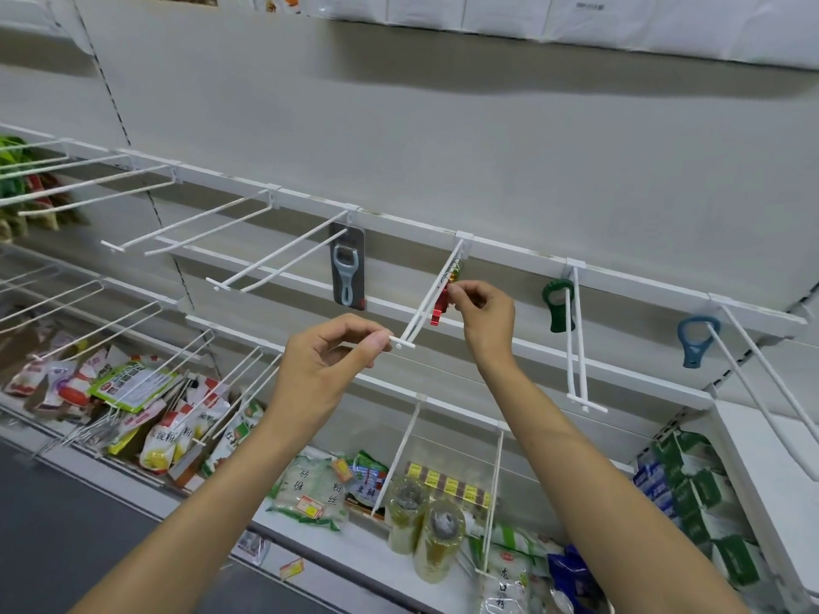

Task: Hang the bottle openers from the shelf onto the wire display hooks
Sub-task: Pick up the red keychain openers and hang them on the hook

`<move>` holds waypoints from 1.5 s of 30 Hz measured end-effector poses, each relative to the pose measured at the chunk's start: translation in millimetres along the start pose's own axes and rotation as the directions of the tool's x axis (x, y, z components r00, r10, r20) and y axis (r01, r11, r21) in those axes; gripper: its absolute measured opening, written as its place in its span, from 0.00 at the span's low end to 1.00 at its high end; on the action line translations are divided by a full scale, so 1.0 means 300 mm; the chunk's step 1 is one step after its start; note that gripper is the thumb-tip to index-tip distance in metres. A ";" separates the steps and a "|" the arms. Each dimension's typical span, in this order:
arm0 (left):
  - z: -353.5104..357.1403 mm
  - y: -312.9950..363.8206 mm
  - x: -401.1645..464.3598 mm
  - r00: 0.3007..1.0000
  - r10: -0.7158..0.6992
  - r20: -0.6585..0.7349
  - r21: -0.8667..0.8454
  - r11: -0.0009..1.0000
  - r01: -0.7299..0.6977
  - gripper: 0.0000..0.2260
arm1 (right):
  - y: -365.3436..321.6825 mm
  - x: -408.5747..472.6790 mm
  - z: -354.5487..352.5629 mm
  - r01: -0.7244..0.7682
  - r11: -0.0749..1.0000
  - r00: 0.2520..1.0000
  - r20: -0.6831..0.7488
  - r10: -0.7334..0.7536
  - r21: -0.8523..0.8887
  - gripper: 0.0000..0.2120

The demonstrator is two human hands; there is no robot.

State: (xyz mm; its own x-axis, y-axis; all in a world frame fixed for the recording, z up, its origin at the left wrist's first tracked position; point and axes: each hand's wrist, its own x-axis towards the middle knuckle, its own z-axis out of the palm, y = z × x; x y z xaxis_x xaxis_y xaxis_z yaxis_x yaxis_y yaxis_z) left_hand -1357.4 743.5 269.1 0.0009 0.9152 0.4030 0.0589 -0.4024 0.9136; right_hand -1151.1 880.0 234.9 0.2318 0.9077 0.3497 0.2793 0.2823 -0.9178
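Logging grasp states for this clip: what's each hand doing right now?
Left hand: pinching the front tip of the wire hook.
Right hand: pinching the red bottle opener on that hook.

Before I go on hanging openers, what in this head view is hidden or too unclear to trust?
- Red opener: partly covered by the right hand; whether its ring is fully on the hook is unclear.
- Left hand covers part of the hook's front tip.
- Carded blue opener: print too small.
- Shelf packets: labels blurred.
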 end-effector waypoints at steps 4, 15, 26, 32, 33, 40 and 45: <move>-0.008 -0.019 -0.003 0.997 -0.039 0.061 -0.018 0.999 0.040 0.08 | 0.010 -0.009 -0.020 -0.015 1.000 1.000 0.005 0.015 -0.009 0.05; 0.015 -0.167 -0.041 0.987 -0.071 0.145 0.132 0.990 0.052 0.10 | -0.047 -0.299 -0.194 0.015 0.988 0.995 0.101 0.001 -0.157 0.10; 0.280 -0.129 -0.187 0.867 0.043 0.496 0.215 0.962 -0.170 0.12 | -0.099 -0.755 -0.535 0.112 0.883 0.988 0.150 -0.048 -0.455 0.17; 0.528 -0.018 -0.340 0.783 0.108 0.613 0.124 0.965 -0.230 0.14 | -0.130 -0.939 -0.813 0.045 0.882 0.999 0.018 -0.042 -0.470 0.18; 0.576 0.004 -0.371 0.769 0.119 0.629 0.106 0.966 -0.236 0.14 | -0.135 -0.970 -0.869 0.033 0.879 0.999 -0.004 -0.040 -0.475 0.17; 0.983 0.128 -0.630 0.699 0.178 0.693 0.018 0.965 -0.263 0.15 | -0.138 -1.209 -1.330 -0.037 0.863 0.991 -0.128 -0.032 -0.505 0.18; 1.305 0.228 -0.848 0.642 0.227 0.733 -0.049 0.958 -0.282 0.15 | -0.142 -1.369 -1.706 -0.071 0.846 0.987 -0.158 -0.016 -0.528 0.18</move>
State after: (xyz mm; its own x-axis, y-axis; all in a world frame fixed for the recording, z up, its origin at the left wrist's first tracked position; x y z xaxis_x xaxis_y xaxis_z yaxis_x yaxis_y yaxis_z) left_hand -962.9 492.2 207.9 0.7455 0.5127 0.4259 0.0070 -0.6450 0.7641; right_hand -781.2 336.3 226.7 0.3715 0.8429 0.3893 0.7119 0.0106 -0.7022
